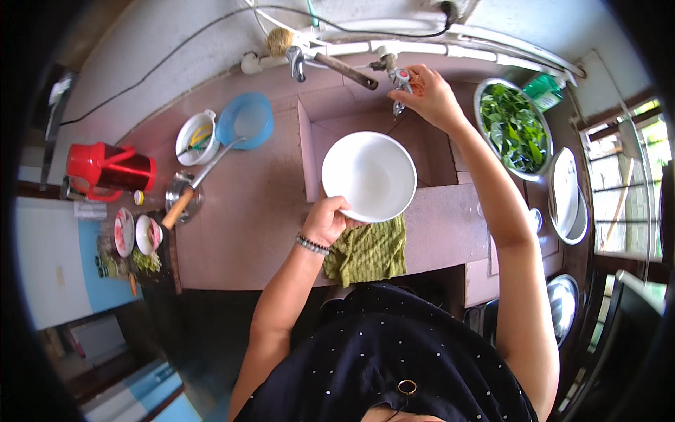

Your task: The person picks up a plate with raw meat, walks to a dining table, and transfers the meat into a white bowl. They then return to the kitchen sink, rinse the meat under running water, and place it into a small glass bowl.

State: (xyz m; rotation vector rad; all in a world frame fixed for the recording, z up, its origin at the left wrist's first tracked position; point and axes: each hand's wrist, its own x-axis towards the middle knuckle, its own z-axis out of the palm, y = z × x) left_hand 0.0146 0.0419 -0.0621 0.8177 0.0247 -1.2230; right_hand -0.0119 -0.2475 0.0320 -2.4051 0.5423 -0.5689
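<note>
My left hand (329, 219) grips the near rim of a white bowl (369, 174), its thumb on the inside. The bowl is tilted so its hollow faces me, over the front edge of a tiled sink (327, 134). At the sink's back, my right hand (435, 100) curls around an orange mesh scrubber (416, 83), which sits against a metal tap (399, 97) with a red-marked handle. The fingers partly hide the scrubber. Below the bowl, a green cloth (374, 250) drapes over the counter edge.
Right of the sink stand a metal basin of leafy greens (511, 126) and a green bottle (546, 92). On the left are a blue plastic basin (256, 118), a white basket (192, 140), a wood-handled ladle (182, 203) and a red thermos (113, 166). A wooden handle (348, 71) juts over the sink.
</note>
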